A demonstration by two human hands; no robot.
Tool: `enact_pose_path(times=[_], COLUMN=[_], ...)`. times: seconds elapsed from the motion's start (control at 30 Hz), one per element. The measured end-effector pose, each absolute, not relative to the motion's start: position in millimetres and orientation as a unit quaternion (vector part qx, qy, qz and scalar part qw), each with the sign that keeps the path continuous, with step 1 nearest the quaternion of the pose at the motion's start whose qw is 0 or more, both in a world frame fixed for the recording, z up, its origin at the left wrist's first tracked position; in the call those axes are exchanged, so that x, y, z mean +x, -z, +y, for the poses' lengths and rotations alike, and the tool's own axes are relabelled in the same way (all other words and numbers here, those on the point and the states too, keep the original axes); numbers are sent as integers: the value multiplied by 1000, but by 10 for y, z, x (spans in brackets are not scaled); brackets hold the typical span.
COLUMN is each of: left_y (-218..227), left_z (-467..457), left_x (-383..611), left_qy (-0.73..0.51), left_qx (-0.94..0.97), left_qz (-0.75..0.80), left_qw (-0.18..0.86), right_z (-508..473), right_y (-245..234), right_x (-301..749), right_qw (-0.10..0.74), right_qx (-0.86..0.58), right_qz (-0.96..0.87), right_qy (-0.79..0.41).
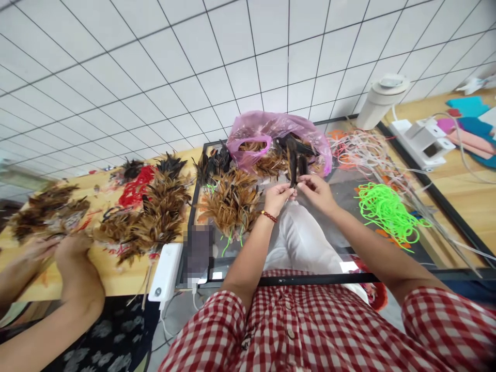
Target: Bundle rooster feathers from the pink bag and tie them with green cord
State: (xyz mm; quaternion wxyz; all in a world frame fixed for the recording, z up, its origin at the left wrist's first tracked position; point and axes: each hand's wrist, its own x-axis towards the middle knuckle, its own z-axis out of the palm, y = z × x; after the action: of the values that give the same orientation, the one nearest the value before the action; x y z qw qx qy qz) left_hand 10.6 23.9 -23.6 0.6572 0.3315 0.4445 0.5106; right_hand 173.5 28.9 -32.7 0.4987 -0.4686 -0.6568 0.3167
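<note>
**Dark feathers (291, 160) pinched at the base, small marks beyond reading**

Take the hands as the centre of the dial. The left hand (278, 199) pinches the feathers' lower end between thumb and fingers; the feathers stand up toward 12, against the pink plastic bag (287, 121). The right hand (316, 192) has its fingertips drawn in at the same spot — whether they grip, I cannot tell. The quill ends are hidden behind the fingers, and the bag's film covers part of the brown feathers inside it.

At 8 o'clock lies a phone (199, 250), its face blurred into blocks, so any writing there is lost. Just beyond is a white power bank (168, 268); the dark round mark at its near end is too small to read. At 2 stands a white canister (382, 101), its surface too soft to make out print.

A brown feather bundle (232, 201) sits at 9, bright green cord (387, 212) at 3. Farther out, between 8 and 9, a co-worker's hands (73, 245) work among feathers — smeared, the arms cut off by the left edge.
</note>
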Motion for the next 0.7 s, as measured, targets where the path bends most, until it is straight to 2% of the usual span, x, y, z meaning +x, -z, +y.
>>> enact_pose_path(times=[0.13, 0.33, 0.53, 0.7], left_y=[262, 245, 292, 270], left_z=[224, 227, 212, 217], left_x=[141, 153, 145, 154], left_qy=[-469, -471, -430, -473], left_qx=[381, 384, 440, 395], left_qz=[471, 508, 496, 489], left_qw=[643, 610, 612, 617], right_z=[276, 315, 315, 285], right_y=[315, 384, 402, 317], right_x=[1702, 1742, 1742, 1720], right_qw=[484, 502, 485, 499], right_qx=[-430, -476, -447, -442], right_qz=[-676, -570, -600, -556], right_qy=[-353, -444, -453, -496])
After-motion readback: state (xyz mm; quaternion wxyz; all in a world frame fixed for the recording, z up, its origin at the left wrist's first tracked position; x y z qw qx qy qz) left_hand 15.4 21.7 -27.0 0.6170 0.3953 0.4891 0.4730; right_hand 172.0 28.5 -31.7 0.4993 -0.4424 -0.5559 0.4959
